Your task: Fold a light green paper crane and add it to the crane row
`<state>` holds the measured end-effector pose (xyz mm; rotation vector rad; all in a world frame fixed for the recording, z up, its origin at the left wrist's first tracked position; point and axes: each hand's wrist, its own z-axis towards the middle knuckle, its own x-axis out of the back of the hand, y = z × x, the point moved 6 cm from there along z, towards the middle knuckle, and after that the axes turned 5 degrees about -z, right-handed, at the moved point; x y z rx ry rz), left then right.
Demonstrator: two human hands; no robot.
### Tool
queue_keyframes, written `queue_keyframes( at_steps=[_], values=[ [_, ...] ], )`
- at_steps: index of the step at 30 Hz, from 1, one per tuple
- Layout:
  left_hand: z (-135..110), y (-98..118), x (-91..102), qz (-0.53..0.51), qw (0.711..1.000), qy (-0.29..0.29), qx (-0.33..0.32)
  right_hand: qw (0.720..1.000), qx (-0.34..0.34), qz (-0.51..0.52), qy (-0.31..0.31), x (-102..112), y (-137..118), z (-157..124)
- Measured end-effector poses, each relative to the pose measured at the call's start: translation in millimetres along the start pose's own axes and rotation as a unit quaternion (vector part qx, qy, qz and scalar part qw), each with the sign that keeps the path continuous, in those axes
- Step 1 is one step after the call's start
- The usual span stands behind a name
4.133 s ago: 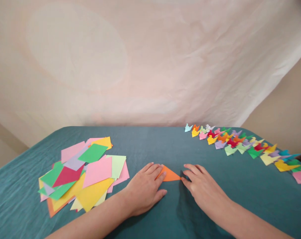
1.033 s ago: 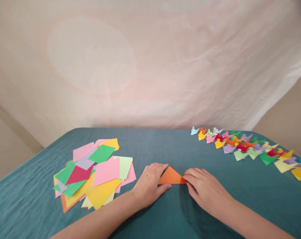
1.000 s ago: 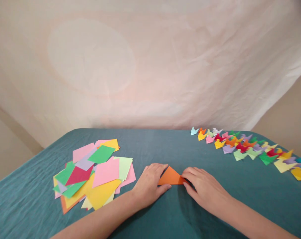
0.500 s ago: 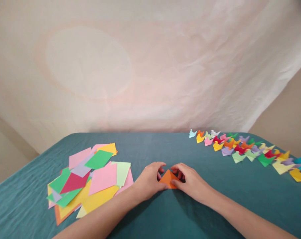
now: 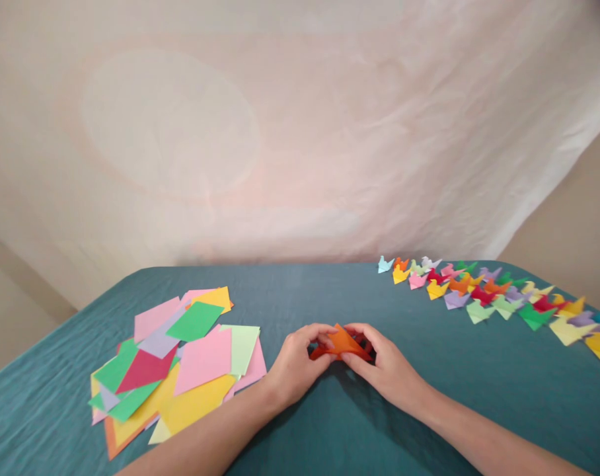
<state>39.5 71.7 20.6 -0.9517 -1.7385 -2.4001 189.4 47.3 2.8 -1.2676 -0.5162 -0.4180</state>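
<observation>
Between both hands, at the middle of the table, is a partly folded piece of orange origami paper point(image 5: 343, 341). My left hand point(image 5: 304, 362) grips its left side, thumb at the near edge and fingers curled behind. My right hand point(image 5: 376, 360) pinches the right side the same way, its thumb on the front. The paper stands up in a peak, with flaps spread out to either side. Fingers cover parts of its back and sides.
Loose coloured paper sheets point(image 5: 203, 360) lie in an overlapping pile on the left. Rows of small folded paper birds point(image 5: 483, 295) stand along the right side. A blue-green cloth point(image 5: 300, 430) covers the table, and a pale sheet point(image 5: 300, 132) hangs behind.
The orange paper went from a flat-looking triangle to a more opened shape with flaps showing at the sides. It is slightly higher in view, with both hands still on it.
</observation>
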Motion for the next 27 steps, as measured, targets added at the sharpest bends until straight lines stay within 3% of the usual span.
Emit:
queue_keyframes(
  at_steps=[5,12,18,27],
  values=[
    [-1.3,1.2,3.7,0.013,0.999,0.029,-0.021,0.998,0.009,0.057,-0.030,0.3,-11.5,-0.8],
    [-1.7,5.8,13.3,0.039,0.995,0.080,-0.044,0.999,-0.004,0.046,-0.012,3.3,-7.8,-0.2],
    [0.9,2.4,5.3,0.016,1.000,0.014,-0.020,0.999,-0.012,0.039,-0.002,3.6,-6.1,-0.1],
    [-1.4,-1.2,0.2,-0.008,1.000,-0.024,-0.008,0.998,-0.010,0.058,0.008,5.6,-9.6,-0.3]
  ],
)
